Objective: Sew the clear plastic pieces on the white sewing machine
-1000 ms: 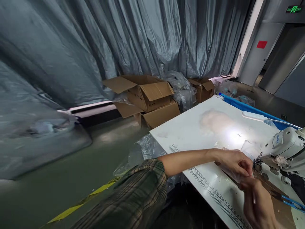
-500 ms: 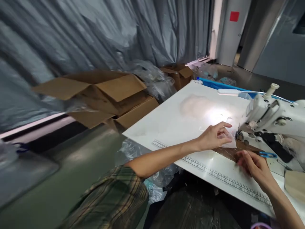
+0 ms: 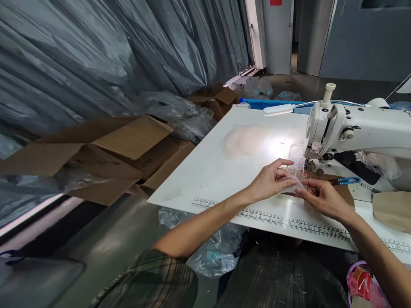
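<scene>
In the head view, a small piece of sheer white fabric [image 3: 296, 185] lies between my two hands, just in front of the sewing machine [image 3: 340, 128]. My left hand [image 3: 272, 179] pinches its left side between thumb and fingers. At its right edge, my right hand [image 3: 321, 197] is closed, thumb and forefinger on the fabric. Behind the fingers, close to the presser foot [image 3: 308, 163], there is a clear sheet with small red marks [image 3: 299, 167]. Blue thread snips [image 3: 349, 181] lie to the right of my right hand, on a brown patch of the machine bed.
A printed ruler strip [image 3: 272, 218] runs along the front of the white table [image 3: 199, 171]. Open cardboard boxes [image 3: 135, 137] and plastic bags stand left of it. A tan pad [image 3: 391, 209] lies at the right, above a purple-rimmed container [image 3: 349, 273].
My right hand has come up to the left hand and closed at the fabric's edge. The camera view has turned rightward, so the machine appears further left.
</scene>
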Action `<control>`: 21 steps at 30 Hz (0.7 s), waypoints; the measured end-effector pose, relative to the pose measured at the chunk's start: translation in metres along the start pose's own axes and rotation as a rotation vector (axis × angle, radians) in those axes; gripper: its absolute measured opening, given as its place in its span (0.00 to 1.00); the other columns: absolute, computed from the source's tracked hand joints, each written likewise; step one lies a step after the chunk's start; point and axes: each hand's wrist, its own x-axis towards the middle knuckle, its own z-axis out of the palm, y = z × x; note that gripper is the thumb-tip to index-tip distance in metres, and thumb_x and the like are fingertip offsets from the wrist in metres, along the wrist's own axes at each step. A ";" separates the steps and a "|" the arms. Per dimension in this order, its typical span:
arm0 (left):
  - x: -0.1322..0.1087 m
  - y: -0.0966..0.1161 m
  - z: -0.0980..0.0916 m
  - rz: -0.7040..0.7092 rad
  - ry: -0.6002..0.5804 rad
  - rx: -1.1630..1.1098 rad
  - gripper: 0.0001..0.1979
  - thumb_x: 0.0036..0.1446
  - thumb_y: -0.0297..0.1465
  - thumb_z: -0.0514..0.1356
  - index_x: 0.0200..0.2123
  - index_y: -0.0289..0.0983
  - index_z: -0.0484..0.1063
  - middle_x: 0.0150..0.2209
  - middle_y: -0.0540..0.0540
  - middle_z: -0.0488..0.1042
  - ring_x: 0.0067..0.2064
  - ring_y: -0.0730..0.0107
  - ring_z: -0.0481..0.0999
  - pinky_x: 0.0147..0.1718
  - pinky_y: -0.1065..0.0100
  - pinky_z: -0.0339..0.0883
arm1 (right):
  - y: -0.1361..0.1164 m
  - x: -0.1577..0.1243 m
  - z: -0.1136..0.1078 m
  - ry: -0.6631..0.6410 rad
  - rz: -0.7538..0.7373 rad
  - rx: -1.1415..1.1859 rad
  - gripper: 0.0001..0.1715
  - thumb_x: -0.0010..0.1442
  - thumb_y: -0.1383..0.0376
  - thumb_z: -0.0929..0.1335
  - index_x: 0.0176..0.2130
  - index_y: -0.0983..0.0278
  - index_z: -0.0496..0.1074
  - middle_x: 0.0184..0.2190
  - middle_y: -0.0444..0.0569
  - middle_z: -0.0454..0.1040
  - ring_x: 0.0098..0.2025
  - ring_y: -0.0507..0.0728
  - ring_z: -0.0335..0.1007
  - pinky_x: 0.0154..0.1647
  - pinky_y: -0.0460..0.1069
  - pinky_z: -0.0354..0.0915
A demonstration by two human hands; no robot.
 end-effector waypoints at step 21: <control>-0.004 -0.020 0.002 0.418 0.010 0.700 0.18 0.63 0.28 0.57 0.57 0.36 0.65 0.37 0.45 0.82 0.41 0.65 0.82 0.42 0.61 0.78 | -0.036 -0.040 0.016 0.281 -0.148 0.380 0.22 0.60 0.45 0.68 0.31 0.60 0.67 0.21 0.41 0.70 0.21 0.49 0.64 0.18 0.44 0.58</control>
